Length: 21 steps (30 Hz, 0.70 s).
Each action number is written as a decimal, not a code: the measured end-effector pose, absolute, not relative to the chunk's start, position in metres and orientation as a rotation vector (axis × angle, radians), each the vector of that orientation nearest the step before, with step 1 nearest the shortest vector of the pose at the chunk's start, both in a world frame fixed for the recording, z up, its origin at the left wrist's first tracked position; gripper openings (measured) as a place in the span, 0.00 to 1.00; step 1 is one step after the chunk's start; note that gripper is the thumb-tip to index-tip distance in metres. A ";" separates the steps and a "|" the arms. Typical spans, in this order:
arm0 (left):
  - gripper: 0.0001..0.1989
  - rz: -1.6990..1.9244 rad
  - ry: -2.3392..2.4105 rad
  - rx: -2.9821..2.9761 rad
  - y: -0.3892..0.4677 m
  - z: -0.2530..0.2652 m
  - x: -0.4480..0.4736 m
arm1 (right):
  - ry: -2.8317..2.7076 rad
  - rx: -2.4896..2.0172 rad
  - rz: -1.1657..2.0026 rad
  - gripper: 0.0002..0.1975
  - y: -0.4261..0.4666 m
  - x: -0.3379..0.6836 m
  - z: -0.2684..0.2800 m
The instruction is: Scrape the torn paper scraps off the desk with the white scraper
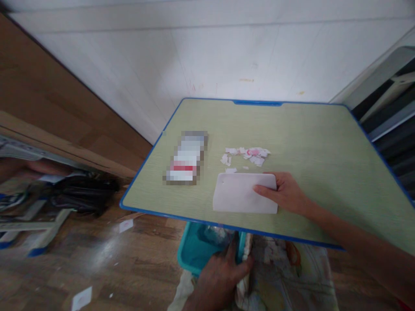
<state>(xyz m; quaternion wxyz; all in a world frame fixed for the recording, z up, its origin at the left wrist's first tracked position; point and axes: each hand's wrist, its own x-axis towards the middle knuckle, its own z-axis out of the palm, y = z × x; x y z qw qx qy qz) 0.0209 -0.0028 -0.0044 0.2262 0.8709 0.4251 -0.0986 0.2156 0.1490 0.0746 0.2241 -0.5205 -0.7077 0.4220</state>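
Right grip (287, 193) pinching white scraper (238, 194) by its right end, paper scraps (256, 153) beyond

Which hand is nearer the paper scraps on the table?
Right. The right hand grips a flat white piece close to the paper scraps; the left hand is lower, by the teal bin.

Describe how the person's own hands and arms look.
Both the left hand and the right hand are ungloved. The right forearm is bare, with no watch or bracelet visible; a sliver of red beside it may be clothing.
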 end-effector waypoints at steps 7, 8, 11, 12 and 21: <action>0.36 -0.218 1.167 2.404 -0.004 -0.008 0.020 | -2.034 -1.385 1.189 0.15 0.141 0.209 0.079; 0.36 -0.218 1.167 2.404 -0.003 -0.008 0.020 | -2.040 -1.377 1.196 0.15 0.140 0.209 0.080; 0.36 -0.206 1.170 2.403 -0.004 -0.007 0.020 | -2.058 -1.351 1.190 0.15 0.139 0.208 0.079; 0.37 -0.198 1.167 2.403 -0.004 -0.007 0.020 | -2.062 -1.343 1.183 0.15 0.139 0.208 0.079; 0.37 -0.186 1.165 2.395 -0.004 -0.008 0.019 | -2.049 -1.248 1.312 0.14 0.141 0.215 0.076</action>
